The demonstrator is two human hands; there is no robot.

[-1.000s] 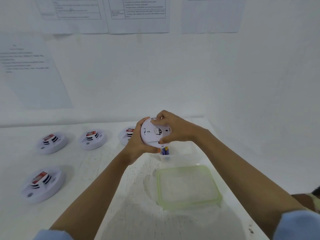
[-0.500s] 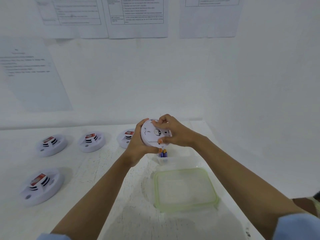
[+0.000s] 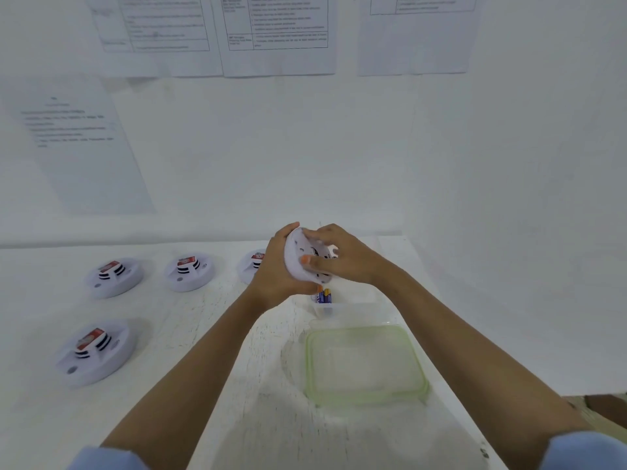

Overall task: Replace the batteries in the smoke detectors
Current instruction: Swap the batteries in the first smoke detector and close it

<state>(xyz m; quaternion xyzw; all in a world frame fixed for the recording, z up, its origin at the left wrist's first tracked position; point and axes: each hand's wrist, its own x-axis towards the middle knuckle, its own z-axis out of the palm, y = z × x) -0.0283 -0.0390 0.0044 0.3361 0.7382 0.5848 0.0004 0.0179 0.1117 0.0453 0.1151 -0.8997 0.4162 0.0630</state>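
Smoke detector: middle of frame, tilted, held above the table.
Left hand: fingers curled round its edge.
Right hand: fingers curled on its back.
Batteries: just below, in a clear box.

Row of detectors far left on the table, another detector nearer. I see held detector above tub of batteries, lid before it.

Printed sheets on white wall
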